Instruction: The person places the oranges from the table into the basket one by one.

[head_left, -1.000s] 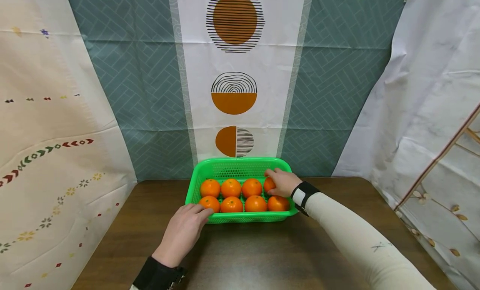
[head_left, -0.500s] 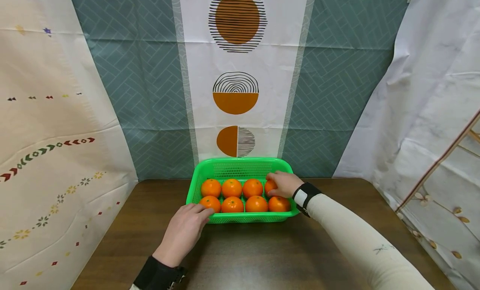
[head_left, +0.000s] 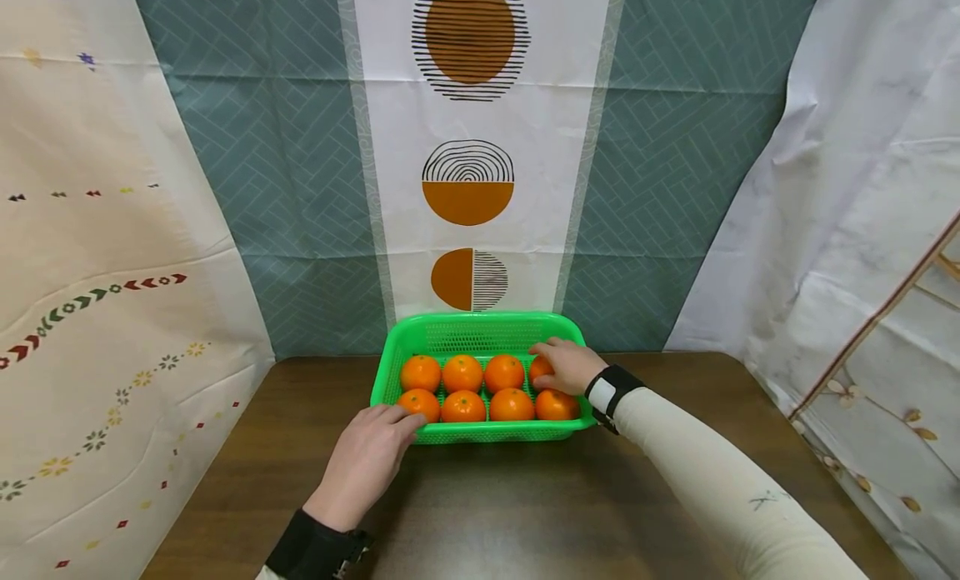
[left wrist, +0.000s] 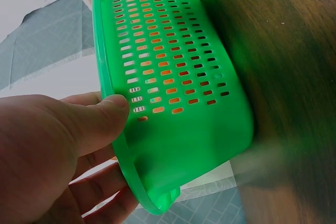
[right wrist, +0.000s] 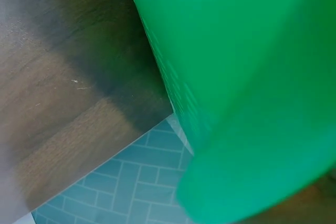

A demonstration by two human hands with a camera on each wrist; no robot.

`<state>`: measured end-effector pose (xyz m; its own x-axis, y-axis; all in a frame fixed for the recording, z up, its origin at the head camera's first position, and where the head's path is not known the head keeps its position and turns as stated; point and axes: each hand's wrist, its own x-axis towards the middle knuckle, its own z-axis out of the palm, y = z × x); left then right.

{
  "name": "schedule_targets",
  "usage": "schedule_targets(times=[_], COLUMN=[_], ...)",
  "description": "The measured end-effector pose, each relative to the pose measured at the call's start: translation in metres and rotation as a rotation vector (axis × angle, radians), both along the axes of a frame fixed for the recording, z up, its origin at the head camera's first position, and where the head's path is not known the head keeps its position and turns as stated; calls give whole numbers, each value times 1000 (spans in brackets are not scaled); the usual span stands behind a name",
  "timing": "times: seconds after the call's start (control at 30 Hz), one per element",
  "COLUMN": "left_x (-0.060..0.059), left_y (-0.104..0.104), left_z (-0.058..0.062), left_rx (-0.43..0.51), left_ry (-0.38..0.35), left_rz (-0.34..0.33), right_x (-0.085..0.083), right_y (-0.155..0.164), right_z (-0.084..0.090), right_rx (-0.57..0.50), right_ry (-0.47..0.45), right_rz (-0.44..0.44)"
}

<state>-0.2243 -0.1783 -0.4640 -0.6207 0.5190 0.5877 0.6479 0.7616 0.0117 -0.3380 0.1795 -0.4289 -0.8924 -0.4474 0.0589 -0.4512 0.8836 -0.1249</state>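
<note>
A green plastic basket with perforated walls holds several oranges in two rows. At its front left corner, my left hand pinches the rim. The left wrist view shows that thumb lying outside the basket wall and the fingers curled on the other side. My right hand reaches over the right end and grips the back-row orange at the far right, its fingers partly covering it. In the right wrist view the basket's end wall fills much of the picture, and the hand itself is out of sight.
The basket stands toward the back of a dark wooden table. Close behind it hangs a patterned cloth in teal and white. Printed cloths also hang at the left and the right. Both wrists wear black bands.
</note>
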Motion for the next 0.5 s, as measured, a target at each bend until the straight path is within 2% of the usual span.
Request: schedule_targets(times=[0.23, 0.5], left_x=[-3, -2], left_y=[-7, -12], left_z=[2, -2], left_rx=[-9, -14], left_ry=[-6, -17], left_rz=[5, 30], right_x=[2, 19], right_y=[-3, -6], right_z=[1, 4], right_rx=[-46, -125], right_ry=[37, 85], right_rz=[22, 10])
